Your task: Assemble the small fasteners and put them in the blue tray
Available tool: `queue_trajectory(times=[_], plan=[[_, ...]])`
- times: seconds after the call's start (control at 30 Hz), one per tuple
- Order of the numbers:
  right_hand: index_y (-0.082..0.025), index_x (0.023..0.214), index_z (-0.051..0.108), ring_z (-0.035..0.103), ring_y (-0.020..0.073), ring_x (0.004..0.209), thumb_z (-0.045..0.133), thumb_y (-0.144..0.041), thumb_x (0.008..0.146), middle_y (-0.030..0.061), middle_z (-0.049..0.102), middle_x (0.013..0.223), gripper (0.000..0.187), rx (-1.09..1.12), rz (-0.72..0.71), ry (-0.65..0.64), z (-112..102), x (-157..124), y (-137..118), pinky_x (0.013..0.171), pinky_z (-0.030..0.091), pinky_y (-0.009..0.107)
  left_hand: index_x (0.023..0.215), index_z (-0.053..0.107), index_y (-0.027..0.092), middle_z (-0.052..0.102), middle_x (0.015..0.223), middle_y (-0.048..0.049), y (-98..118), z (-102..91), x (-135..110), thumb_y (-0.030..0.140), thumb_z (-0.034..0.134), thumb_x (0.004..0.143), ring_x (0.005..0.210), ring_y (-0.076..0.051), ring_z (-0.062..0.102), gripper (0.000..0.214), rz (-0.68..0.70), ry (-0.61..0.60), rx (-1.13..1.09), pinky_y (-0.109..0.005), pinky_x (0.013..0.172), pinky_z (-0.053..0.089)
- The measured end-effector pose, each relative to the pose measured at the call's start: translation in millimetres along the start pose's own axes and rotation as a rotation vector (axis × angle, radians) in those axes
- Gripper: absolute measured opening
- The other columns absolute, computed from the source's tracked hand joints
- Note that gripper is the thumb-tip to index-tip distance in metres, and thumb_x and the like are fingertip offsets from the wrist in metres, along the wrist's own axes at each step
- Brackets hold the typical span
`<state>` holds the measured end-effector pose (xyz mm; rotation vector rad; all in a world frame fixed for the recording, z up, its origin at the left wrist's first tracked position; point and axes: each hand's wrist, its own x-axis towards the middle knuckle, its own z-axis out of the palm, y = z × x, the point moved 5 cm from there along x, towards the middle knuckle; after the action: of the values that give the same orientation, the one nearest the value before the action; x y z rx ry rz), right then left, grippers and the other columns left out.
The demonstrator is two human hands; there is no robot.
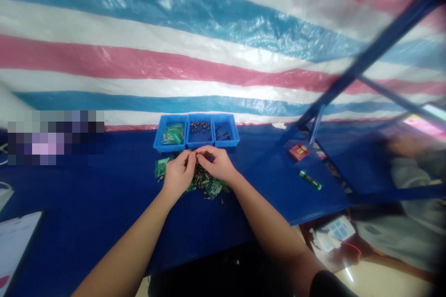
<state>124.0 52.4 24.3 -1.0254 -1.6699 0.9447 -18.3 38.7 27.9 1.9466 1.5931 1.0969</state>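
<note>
My left hand (179, 173) and my right hand (216, 162) meet at the fingertips over a pile of small metal parts and green plastic packets (211, 187) on the blue table. Both hands are closed in a pinch, and what sits between the fingertips is too small to make out. Just beyond them stand three blue bins in a row. Green packets lie in the left bin (171, 132), round metal pieces in the middle bin (200, 130), and a few dark slender pieces in the right bin (226, 130). A green packet (161, 166) rests left of my left hand.
A red box (298, 152) and a green tube (310, 180) lie on the table (114, 213) to the right, near a blue metal frame (334, 93). Striped plastic sheeting (209, 65) hangs behind. At far right another person's sleeve (411, 181) shows, blurred.
</note>
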Motion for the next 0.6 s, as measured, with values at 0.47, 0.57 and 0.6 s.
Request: queue_trajectory(times=[0.47, 0.57, 0.6], plan=[[-0.022, 0.106, 0.071, 0.068, 0.0152, 0.080, 0.061, -0.030, 0.086, 0.0038, 0.074, 0.095, 0.024, -0.022, -0.027, 0.048, -2.5, 2.1, 2.6, 0.073, 0.055, 0.028, 0.092, 0.060, 0.021, 0.065, 0.069, 0.0020, -0.8, 0.6, -1.4, 0.042, 0.050, 0.092, 0.056, -0.012, 0.057, 0.024, -0.045, 0.007, -0.104, -0.022, 0.057, 0.043], [-0.022, 0.106, 0.072, 0.069, 0.0161, 0.084, 0.060, -0.030, 0.086, 0.0038, 0.074, 0.096, 0.024, -0.014, -0.043, 0.038, -1.4, 1.6, 2.0, 0.077, 0.055, 0.030, 0.099, 0.058, 0.020, 0.068, 0.077, 0.0003, -0.4, -0.6, -1.3, 0.041, 0.050, 0.092, 0.060, -0.013, 0.060, 0.023, -0.050, 0.022, -0.107, -0.022, 0.058, 0.044], [-0.022, 0.106, 0.072, 0.069, 0.0164, 0.085, 0.060, -0.029, 0.086, 0.0039, 0.074, 0.096, 0.024, -0.010, -0.046, 0.039, -0.8, 1.3, 2.2, 0.078, 0.055, 0.030, 0.098, 0.058, 0.020, 0.068, 0.076, 0.0003, 0.2, -1.1, -1.1, 0.040, 0.049, 0.093, 0.060, -0.013, 0.061, 0.022, -0.044, 0.022, -0.100, -0.022, 0.059, 0.044]])
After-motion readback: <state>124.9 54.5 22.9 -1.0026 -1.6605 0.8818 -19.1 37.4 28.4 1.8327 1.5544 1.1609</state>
